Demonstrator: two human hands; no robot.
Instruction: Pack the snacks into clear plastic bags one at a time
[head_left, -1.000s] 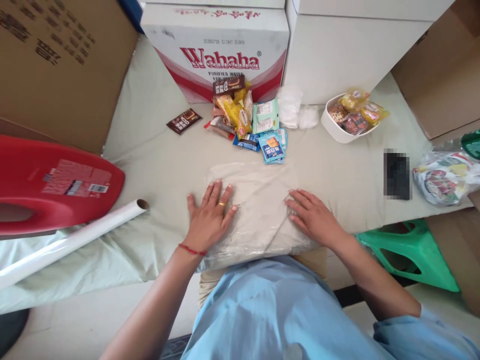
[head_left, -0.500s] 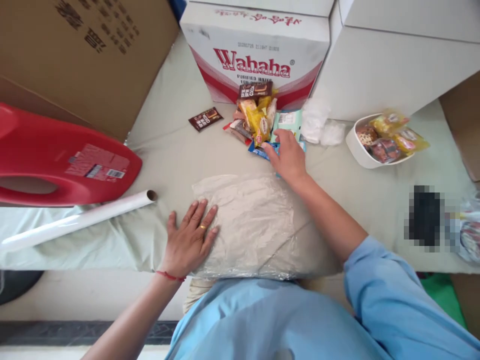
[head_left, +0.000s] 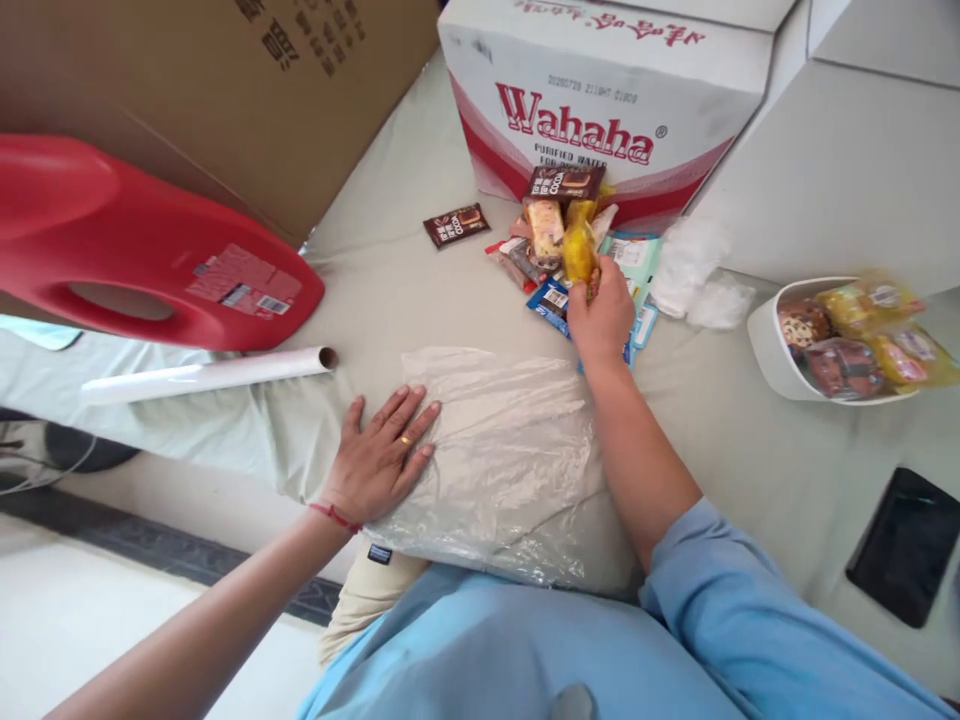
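Head view: pickup step, right grip (head_left: 606,312) apparently pinching yellow packet (head_left: 579,248) at two o'clock; lifting needs firmness; left grip (head_left: 380,458) spread on film (head_left: 510,450).

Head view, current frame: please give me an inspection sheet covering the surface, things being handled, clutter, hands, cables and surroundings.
Surface: pale green cloth, creased toward the front left.
Things handled: clear plastic film, wrinkled, spread before the person; yellow packet at the snack pile.
Clutter: brown packet lying apart, white roll, red jug, white bowl of wrapped snacks, dark phone.
Hands: left hand flat at the film's left edge; right hand gripping the yellow packet's lower end.
Cables: thin pale strand at far left, below table level, probably a cable; ends unclear.
Surroundings: Wahaha carton behind the pile; cardboard box at left; white boxes at right.
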